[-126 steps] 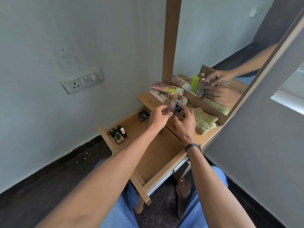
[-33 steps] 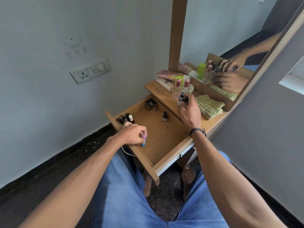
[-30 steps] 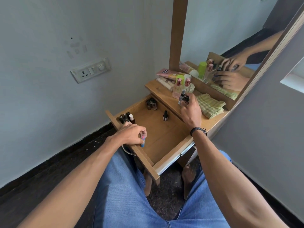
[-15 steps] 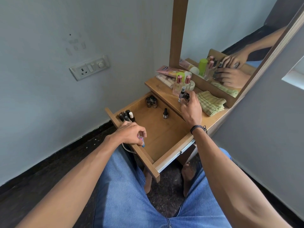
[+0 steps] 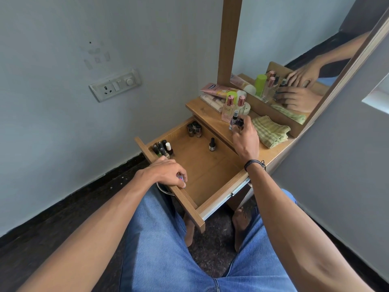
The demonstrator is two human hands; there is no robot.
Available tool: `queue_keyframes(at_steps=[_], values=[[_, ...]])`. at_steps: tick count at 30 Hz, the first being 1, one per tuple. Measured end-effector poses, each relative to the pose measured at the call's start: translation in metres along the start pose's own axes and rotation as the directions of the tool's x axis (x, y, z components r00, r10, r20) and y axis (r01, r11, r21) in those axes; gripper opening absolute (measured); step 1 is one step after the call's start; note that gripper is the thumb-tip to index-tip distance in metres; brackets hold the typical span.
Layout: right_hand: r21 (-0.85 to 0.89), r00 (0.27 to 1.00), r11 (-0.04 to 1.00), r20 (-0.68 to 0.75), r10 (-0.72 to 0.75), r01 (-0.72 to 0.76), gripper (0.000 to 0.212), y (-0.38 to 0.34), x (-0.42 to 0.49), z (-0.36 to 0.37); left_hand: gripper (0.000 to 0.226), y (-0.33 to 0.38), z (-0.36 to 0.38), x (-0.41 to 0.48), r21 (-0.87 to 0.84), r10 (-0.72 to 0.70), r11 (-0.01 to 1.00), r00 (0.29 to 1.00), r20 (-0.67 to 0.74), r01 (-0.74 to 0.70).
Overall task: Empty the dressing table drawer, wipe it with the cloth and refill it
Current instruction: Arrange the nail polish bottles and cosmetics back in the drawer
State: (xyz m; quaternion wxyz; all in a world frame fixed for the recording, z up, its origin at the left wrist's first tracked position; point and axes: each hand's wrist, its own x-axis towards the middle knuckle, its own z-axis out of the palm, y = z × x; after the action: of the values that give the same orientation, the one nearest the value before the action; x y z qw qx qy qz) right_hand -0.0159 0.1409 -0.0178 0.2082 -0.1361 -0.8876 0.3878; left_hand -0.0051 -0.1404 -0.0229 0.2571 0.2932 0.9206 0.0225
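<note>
The left hand [image 5: 166, 172] has sunk to the front wall of the drawer [image 5: 189, 204], curled round a small pink tube [image 5: 180, 178]. The right hand [image 5: 245, 140] grips a dark bottle [image 5: 239, 123] on the tabletop [image 5: 271, 153]. Refilling looks underway.

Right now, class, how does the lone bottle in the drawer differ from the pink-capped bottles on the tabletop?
The lone bottle is short with a black cap; the pink-capped bottles are taller. The lone bottle stands alone, the pink-capped bottles side by side. All stand upright.
</note>
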Motion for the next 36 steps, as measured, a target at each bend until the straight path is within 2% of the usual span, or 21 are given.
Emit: queue_keyframes(at_steps=[10,23,30,36], values=[[-0.001,1.0,1.0,0.015,-0.005,0.005,0.031,0.001,0.0,0.0,0.025,0.009,0.002,0.009,0.076,-0.037,0.997,0.996,0.083,0.031],[0.029,1.0,1.0,0.001,-0.003,0.003,0.034,0.0,0.0,-0.001,0.025,0.012,0.005,0.009,0.049,-0.126,0.991,0.99,0.057,0.124],[0.041,1.0,0.999,-0.009,-0.003,0.004,0.033,0.0,-0.002,-0.002,0.026,0.013,0.005,0.008,0.066,-0.123,0.991,0.991,0.058,0.119],[0.028,1.0,1.0,-0.015,0.004,-0.003,0.032,-0.001,-0.002,-0.002,0.032,0.009,0.006,0.008,0.093,-0.071,0.994,0.992,0.104,0.061]])
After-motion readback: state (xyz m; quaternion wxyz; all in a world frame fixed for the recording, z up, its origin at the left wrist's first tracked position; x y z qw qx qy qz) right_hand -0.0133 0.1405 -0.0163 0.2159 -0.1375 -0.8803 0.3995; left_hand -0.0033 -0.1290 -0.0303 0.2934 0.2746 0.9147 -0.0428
